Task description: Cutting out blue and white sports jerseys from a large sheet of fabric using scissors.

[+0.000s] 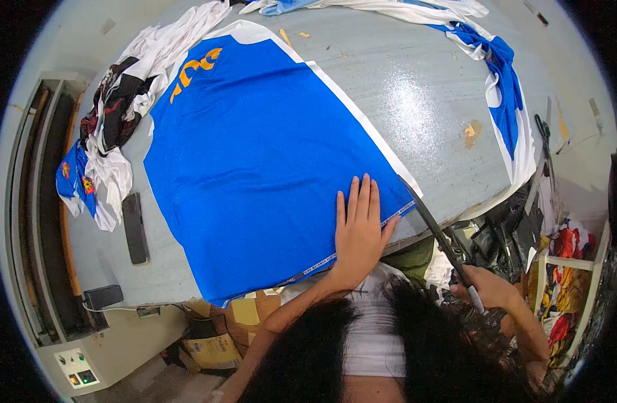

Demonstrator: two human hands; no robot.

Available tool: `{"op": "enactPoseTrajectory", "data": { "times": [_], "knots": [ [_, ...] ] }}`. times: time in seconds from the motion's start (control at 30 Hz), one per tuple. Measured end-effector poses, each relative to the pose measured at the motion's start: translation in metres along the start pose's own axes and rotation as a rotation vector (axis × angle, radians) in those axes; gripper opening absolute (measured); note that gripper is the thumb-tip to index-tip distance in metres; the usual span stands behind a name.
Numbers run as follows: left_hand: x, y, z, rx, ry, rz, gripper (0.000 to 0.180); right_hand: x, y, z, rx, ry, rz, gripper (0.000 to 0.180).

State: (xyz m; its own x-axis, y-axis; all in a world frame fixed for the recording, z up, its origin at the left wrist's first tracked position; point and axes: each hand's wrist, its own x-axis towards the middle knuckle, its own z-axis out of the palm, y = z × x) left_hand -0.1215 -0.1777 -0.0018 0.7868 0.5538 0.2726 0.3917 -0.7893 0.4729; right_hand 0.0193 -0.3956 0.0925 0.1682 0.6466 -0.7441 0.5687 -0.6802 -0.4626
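Note:
A large blue fabric panel [255, 154] with a white border and an orange print at its far end lies flat on the grey table [416, 101]. My left hand [359, 228] presses flat on its near right corner, fingers apart and pointing away from me. My right hand [490, 289] grips the handles of long dark scissors [436, 228]. The blades reach up to the fabric's right corner at the table's near edge.
Crumpled white, black and blue cloth [114, 127] is piled at the table's left. A blue and white strip [506, 101] trails along the right side. A black phone-like slab [134, 228] lies near the left edge. Another pair of scissors [545, 134] rests far right. Scraps fill bins below.

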Motion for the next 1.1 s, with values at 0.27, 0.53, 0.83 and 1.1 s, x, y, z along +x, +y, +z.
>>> {"op": "enactPoseTrajectory", "data": {
  "times": [0.27, 0.53, 0.83, 1.1],
  "knots": [
    [-0.004, -0.004, -0.001, 0.027, 0.002, -0.016, 0.063, 0.020, 0.001, 0.008, -0.041, 0.125, -0.068, 0.041],
    [0.002, 0.004, -0.002, -0.020, 0.011, 0.021, 0.063, 0.008, -0.025, -0.008, 0.004, 0.100, -0.079, 0.040],
    [-0.002, -0.002, -0.003, 0.003, -0.001, -0.012, 0.063, 0.034, -0.023, -0.001, -0.071, 0.135, -0.050, 0.047],
    [-0.002, -0.003, -0.002, 0.001, -0.008, 0.001, 0.066, 0.040, -0.045, -0.021, -0.050, 0.056, -0.038, 0.048]
  ]
}}
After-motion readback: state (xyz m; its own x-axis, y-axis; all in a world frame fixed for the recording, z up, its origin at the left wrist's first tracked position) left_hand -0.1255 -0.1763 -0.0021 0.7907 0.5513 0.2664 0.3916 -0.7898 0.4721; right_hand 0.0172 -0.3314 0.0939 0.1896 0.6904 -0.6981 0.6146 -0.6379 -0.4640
